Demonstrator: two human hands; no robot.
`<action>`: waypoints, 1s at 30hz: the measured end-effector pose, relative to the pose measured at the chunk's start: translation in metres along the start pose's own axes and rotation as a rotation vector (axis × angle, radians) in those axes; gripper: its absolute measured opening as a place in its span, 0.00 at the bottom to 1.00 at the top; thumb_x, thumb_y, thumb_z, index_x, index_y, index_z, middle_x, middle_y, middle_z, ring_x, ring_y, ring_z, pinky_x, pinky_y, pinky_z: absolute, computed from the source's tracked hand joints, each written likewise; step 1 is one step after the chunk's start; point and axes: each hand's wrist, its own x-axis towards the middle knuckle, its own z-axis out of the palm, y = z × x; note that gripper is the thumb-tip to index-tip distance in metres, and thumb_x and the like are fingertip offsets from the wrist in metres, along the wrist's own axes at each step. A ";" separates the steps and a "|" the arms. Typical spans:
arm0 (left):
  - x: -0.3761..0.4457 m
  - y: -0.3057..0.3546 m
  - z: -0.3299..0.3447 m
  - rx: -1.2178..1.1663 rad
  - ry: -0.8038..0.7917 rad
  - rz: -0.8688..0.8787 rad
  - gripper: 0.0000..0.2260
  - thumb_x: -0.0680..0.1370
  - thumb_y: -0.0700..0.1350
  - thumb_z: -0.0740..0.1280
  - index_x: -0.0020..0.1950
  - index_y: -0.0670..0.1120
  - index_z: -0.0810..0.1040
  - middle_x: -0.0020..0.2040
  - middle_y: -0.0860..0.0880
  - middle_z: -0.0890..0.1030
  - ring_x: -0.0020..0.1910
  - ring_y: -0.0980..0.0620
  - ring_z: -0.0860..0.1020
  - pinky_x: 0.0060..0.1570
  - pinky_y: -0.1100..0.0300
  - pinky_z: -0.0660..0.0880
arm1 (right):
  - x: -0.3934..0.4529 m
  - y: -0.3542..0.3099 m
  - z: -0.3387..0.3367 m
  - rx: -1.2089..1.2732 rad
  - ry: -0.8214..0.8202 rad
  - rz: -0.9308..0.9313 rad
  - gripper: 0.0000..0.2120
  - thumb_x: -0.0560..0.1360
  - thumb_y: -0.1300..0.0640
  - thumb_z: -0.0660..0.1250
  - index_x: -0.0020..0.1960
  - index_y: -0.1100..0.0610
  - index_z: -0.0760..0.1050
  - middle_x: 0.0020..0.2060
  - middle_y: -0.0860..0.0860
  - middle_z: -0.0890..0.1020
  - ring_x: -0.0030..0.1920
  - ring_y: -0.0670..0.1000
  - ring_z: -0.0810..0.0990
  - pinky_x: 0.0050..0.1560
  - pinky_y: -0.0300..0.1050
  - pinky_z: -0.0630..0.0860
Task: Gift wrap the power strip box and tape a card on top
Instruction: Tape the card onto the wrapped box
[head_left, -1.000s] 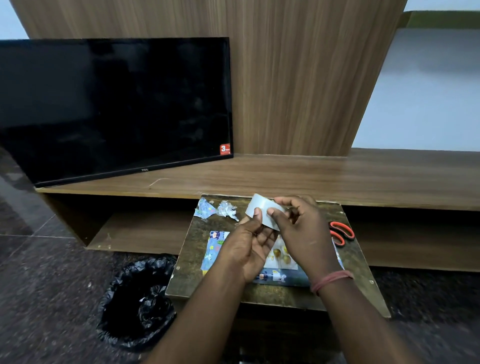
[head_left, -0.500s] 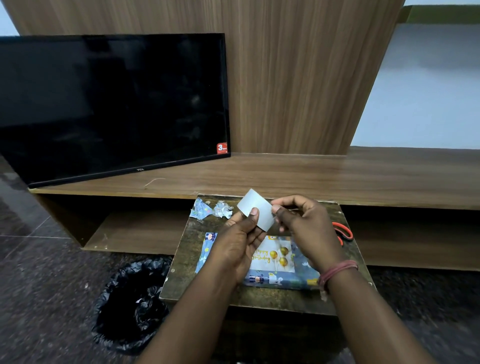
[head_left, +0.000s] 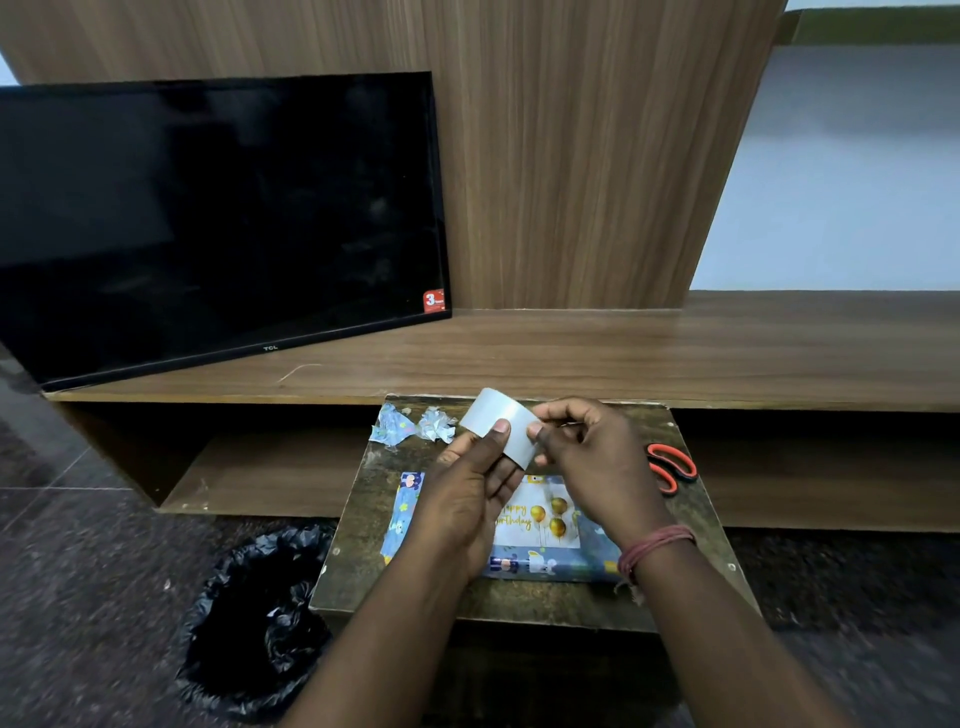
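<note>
Hands working the tape roll above the wrapped box.

Left hand is gripping the roll while right hand is pinching its edge; the card is lying loose on the box, so any nudge risks shifting it.

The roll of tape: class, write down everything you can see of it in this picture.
The roll of tape is a wide ring with a pale grey, slightly shiny outer band. It is held up above the small table, over the wrapped box and its birthday card, touching neither. The left hand holds it, thumb pressed on the outer band. The right hand pinches at its right edge, as if picking at the tape end. Its hollow is hidden.
</note>
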 end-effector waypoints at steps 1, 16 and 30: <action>0.000 0.000 0.000 0.000 0.000 -0.006 0.08 0.79 0.44 0.71 0.57 0.43 0.79 0.46 0.46 0.86 0.43 0.53 0.84 0.61 0.55 0.77 | 0.000 0.000 0.000 -0.025 -0.007 -0.008 0.09 0.77 0.64 0.71 0.45 0.51 0.82 0.36 0.50 0.84 0.33 0.47 0.84 0.38 0.41 0.82; -0.004 0.008 0.000 0.202 0.021 0.088 0.10 0.79 0.44 0.71 0.57 0.41 0.83 0.40 0.43 0.79 0.34 0.55 0.77 0.35 0.65 0.75 | 0.003 -0.003 -0.007 0.021 -0.064 -0.004 0.04 0.78 0.61 0.71 0.46 0.56 0.84 0.31 0.52 0.82 0.29 0.50 0.77 0.32 0.44 0.77; -0.005 0.011 0.000 0.485 0.204 0.295 0.22 0.76 0.46 0.74 0.30 0.41 0.67 0.24 0.50 0.65 0.24 0.50 0.62 0.29 0.61 0.61 | -0.001 0.006 0.003 -0.390 -0.106 -0.364 0.12 0.76 0.66 0.67 0.40 0.51 0.76 0.43 0.44 0.76 0.41 0.46 0.78 0.44 0.45 0.77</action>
